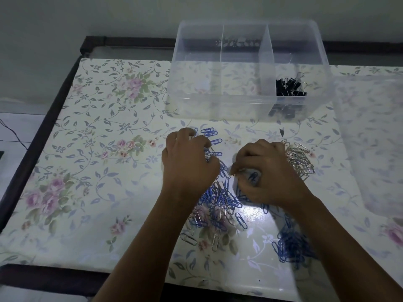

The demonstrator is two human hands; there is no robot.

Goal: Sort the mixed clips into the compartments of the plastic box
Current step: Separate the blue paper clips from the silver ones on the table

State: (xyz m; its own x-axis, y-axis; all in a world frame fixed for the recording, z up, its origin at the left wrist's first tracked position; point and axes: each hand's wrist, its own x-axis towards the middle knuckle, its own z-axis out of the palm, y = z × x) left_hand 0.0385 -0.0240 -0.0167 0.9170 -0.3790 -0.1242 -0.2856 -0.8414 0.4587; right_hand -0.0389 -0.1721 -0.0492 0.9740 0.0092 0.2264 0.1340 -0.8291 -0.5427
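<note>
A clear plastic box (pixel 248 101) with three compartments stands at the back of the table. Its right compartment holds black binder clips (pixel 291 87); the left and middle ones look empty. In front lie a mixed heap of blue and silver paper clips (pixel 218 201), a blue pile (pixel 292 247) at the near right and a silver pile (pixel 301 160) on the right. My left hand (pixel 188 164) rests with curled fingers on blue clips. My right hand (pixel 265 173) pinches a silver clip at its fingertips.
The box's clear lid (pixel 375 136) lies flat to the right of the box. A flowered cloth (pixel 98 149) covers the table, whose dark frame (pixel 32 138) runs along the left and near edges. A small dark bit (pixel 282 131) lies before the box.
</note>
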